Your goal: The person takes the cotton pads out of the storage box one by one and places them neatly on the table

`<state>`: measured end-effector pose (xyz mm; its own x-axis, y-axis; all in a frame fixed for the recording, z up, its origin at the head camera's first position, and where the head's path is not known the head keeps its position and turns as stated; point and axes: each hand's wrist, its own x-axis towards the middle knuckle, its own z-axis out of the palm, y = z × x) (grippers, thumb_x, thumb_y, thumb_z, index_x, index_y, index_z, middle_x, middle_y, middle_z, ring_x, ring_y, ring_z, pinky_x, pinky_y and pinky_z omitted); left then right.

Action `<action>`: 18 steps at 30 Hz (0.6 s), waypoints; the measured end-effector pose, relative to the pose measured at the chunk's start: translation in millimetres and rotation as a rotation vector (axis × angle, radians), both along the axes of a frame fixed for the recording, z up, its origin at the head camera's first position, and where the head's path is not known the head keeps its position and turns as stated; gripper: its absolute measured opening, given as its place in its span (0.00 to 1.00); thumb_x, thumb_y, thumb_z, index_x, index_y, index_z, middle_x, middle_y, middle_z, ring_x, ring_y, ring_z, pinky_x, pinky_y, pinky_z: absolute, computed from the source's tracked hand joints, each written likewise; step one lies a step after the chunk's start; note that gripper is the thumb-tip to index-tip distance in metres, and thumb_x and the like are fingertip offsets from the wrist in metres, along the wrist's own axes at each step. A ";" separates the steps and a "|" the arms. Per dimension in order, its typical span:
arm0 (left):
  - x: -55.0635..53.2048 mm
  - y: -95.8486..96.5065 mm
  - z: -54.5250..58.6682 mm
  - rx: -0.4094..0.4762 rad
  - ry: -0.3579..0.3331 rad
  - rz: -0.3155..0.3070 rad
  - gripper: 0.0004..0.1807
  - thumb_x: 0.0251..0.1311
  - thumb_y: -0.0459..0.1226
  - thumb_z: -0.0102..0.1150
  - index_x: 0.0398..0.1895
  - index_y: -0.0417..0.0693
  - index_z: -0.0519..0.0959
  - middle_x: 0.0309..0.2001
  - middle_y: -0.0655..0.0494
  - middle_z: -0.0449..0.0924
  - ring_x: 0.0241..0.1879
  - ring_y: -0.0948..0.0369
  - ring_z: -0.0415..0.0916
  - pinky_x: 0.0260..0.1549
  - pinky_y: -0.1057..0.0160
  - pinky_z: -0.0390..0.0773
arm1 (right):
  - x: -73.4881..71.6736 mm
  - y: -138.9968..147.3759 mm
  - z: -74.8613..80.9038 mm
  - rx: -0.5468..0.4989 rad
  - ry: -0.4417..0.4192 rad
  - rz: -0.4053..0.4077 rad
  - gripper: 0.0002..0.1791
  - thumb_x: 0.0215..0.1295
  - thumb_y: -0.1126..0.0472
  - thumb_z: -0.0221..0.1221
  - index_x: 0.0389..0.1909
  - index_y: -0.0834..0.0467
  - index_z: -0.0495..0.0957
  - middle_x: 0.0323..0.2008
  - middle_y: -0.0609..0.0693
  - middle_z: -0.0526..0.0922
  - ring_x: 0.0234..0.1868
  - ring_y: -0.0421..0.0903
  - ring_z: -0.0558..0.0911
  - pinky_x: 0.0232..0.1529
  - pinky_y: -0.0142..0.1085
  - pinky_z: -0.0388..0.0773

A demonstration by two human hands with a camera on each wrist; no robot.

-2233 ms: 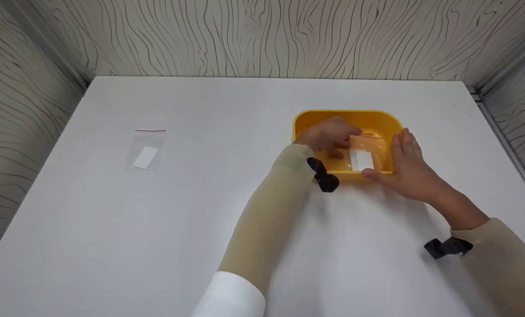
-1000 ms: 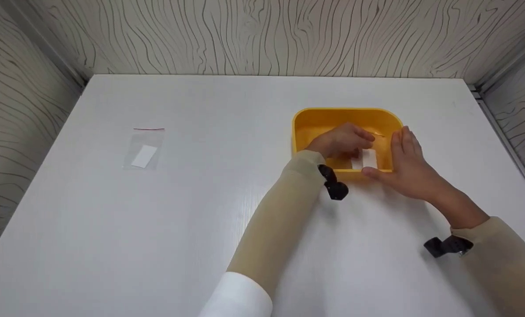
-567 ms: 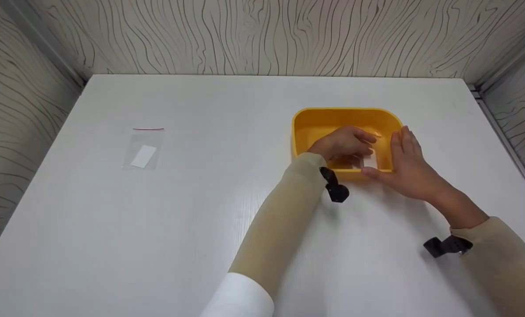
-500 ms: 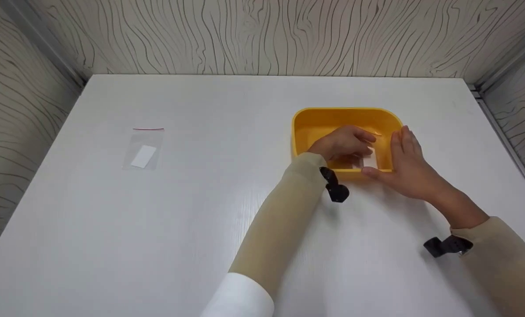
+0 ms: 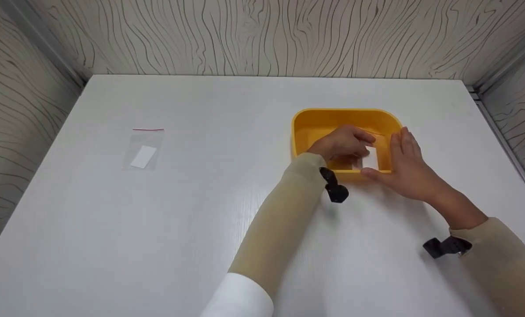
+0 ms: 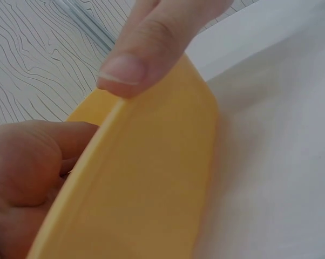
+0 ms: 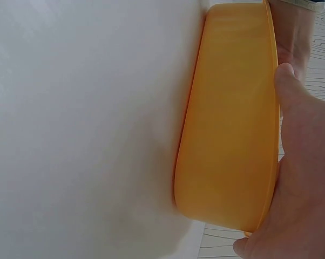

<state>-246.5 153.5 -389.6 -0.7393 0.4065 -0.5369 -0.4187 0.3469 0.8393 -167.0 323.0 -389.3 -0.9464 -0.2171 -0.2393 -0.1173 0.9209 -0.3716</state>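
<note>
A yellow plastic bin [image 5: 341, 116] stands on the white table. My left hand [image 5: 343, 141] reaches inside it, fingers bent over a clear zip bag with a white card [image 5: 370, 158]. A fingertip touches the card; whether the fingers pinch the bag is hidden. In the left wrist view, the left palm [image 6: 25, 167] lies behind the bin's wall [image 6: 151, 178]. My right hand [image 5: 409, 169] rests against the bin's front right corner, fingers straight along the outside and thumb on the front rim. The right wrist view shows the right hand [image 7: 305, 167] against the rim.
Another clear zip bag [image 5: 143, 149], with a red seal line and a white card inside, lies flat on the left of the table [image 5: 134, 229]. Panels with a wood-grain pattern [image 5: 262, 39] enclose the back and sides.
Since the earliest frame my left hand has moved right within the bin, over the zip bag. In the latest frames a fingertip shifts slightly on the card. The right hand stays in place.
</note>
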 end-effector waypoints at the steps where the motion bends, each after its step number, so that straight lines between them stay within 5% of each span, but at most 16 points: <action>1: -0.4 -0.4 -0.1 0.003 0.003 -0.003 0.16 0.64 0.27 0.65 0.49 0.56 0.86 0.39 0.58 0.84 0.25 0.54 0.77 0.40 0.64 0.85 | -0.1 0.0 -0.1 0.002 0.001 0.000 0.71 0.64 0.27 0.57 0.74 0.74 0.23 0.75 0.71 0.17 0.76 0.69 0.24 0.69 0.71 0.47; 9: -7.8 -6.6 -3.7 0.031 0.052 -0.039 0.17 0.66 0.27 0.63 0.54 0.52 0.85 0.40 0.59 0.83 0.25 0.55 0.75 0.37 0.65 0.85 | 0.5 0.0 0.6 -0.016 -0.014 -0.012 0.71 0.64 0.27 0.57 0.74 0.72 0.21 0.75 0.69 0.14 0.76 0.68 0.22 0.70 0.71 0.45; 18: -9.9 -8.8 0.7 0.038 0.060 0.003 0.15 0.66 0.27 0.63 0.52 0.53 0.84 0.41 0.60 0.82 0.28 0.56 0.75 0.36 0.67 0.84 | 0.1 0.6 0.8 -0.019 -0.014 -0.013 0.71 0.65 0.28 0.57 0.74 0.72 0.20 0.75 0.69 0.14 0.76 0.68 0.21 0.70 0.71 0.44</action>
